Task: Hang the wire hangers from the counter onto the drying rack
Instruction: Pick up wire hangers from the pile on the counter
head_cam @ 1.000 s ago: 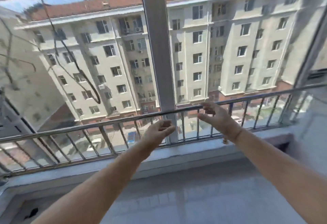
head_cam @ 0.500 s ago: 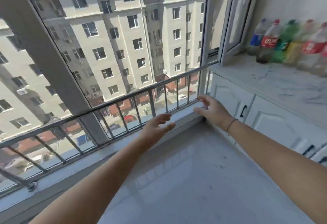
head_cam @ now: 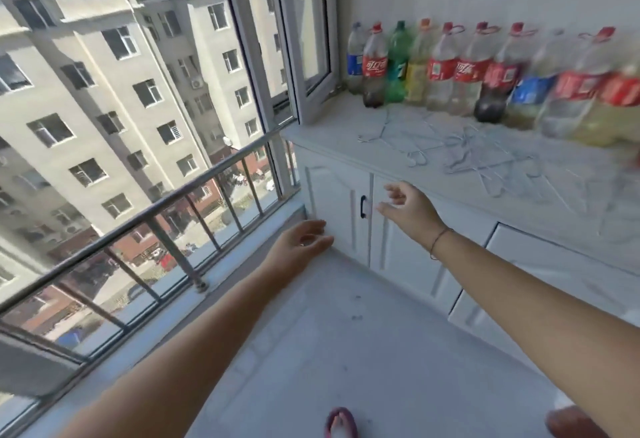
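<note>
Wire hangers (head_cam: 464, 150) are seen lying flat in a tangled pile on the counter (head_cam: 329, 129), before the bottle row (head_cam: 467, 70). The pile is stretched along the counter's length. Single hook directions are lost to blur. Left hand (head_cam: 301, 243) and right hand (head_cam: 408, 209) are held out empty, fingers relaxed, below counter level.

Two hands (head_cam: 301, 243) (head_cam: 412, 209), roughly ten bottles (head_cam: 472, 74), several hangers (head_cam: 464, 152)
</note>
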Motion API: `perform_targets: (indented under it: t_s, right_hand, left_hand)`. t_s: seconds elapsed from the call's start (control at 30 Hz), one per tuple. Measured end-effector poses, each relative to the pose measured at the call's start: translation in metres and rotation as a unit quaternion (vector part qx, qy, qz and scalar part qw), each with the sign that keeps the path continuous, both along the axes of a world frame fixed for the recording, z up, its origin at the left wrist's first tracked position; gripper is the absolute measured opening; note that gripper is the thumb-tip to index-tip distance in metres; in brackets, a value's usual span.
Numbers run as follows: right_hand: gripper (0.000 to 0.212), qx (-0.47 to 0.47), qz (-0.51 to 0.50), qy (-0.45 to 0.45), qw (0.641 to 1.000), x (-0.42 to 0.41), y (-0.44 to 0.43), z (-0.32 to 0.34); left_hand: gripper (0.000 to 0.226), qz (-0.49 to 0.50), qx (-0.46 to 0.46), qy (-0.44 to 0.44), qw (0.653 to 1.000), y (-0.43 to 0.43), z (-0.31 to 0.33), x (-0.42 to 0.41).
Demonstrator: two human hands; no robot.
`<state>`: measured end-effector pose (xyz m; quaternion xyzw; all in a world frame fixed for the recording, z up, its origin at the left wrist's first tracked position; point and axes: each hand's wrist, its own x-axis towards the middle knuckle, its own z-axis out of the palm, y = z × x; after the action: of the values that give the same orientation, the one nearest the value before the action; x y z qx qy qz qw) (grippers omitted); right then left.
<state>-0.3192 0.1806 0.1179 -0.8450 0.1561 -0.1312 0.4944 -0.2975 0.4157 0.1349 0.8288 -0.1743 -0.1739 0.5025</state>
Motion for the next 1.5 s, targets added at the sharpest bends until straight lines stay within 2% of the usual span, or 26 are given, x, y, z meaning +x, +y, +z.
perform_targets:
  t_s: [0.4,0.7,0.83,1.2,1.3,1.5]
  right_hand:
    - [0.036,0.050,-0.137,0.020,0.989,0.078,-0.142,-0.020]
    - [0.031,0.098,-0.212,0.015,0.972,0.143,-0.236,-0.032]
    - [0.032,0.113,-0.221,0.017,0.969,0.174,-0.285,-0.041]
    - [0.029,0.135,-0.215,0.077,0.964,0.241,-0.420,-0.080]
    - [0.032,0.149,-0.213,0.098,0.961,0.249,-0.447,-0.093]
    - [0.024,0.187,-0.234,0.126,0.946,0.254,-0.474,-0.122]
  left_hand:
    - [0.034,-0.105,-0.009,0.024,0.994,-0.162,-0.012,0.151]
    - [0.032,-0.131,0.000,0.044,0.990,-0.271,-0.027,0.251]
    - [0.030,-0.123,-0.010,0.069,0.990,-0.325,-0.037,0.286]
    - [0.006,-0.037,-0.044,0.154,0.986,-0.470,-0.071,0.373]
    - [0.007,-0.026,-0.045,0.174,0.983,-0.498,-0.083,0.390]
    - [0.007,-0.021,-0.043,0.213,0.976,-0.549,-0.105,0.431]
